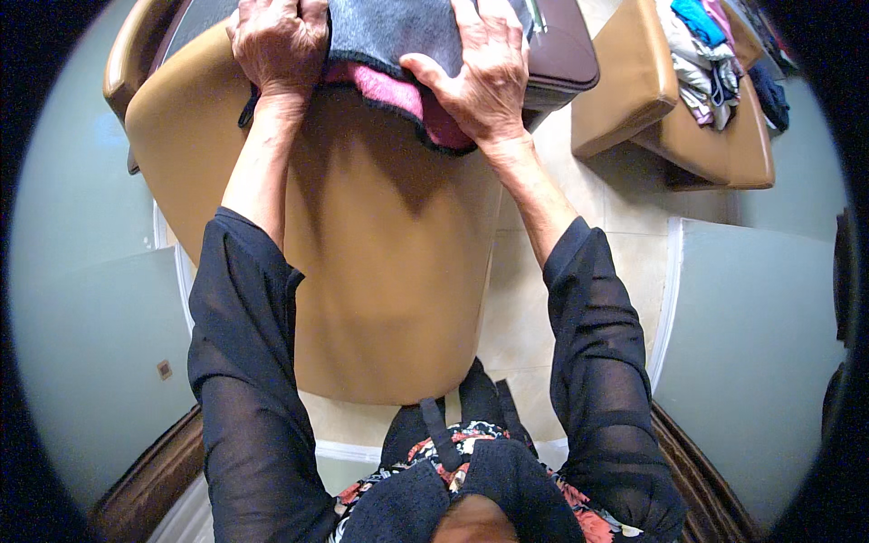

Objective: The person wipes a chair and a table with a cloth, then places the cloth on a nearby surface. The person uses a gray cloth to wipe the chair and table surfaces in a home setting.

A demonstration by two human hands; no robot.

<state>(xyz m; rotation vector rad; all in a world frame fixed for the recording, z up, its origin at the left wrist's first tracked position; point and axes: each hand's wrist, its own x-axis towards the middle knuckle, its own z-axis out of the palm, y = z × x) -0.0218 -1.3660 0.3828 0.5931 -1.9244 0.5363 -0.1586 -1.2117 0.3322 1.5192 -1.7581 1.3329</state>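
Note:
A grey fleece-like cloth (390, 30) with black edging lies spread at the top of the view, cut off by the picture's rim. Below its near edge shows a pink plush layer (387, 88), also edged in black. On the cloth's left side rests my left hand (282, 47), its fingers bent and partly out of view; whether they pinch the fabric is hidden. My right hand (489, 75) lies flat on the right part, thumb spread towards the middle. Beneath is a dark brown surface (560, 51) with a rounded corner.
A tan leather-look chair (390, 285) stands between me and the cloth, its back towards me. To the right, another tan chair (628, 81) bears a heap of clothes (706, 75). Pale tiles (523, 298) cover the floor. Grey-green walls (753, 326) flank both sides.

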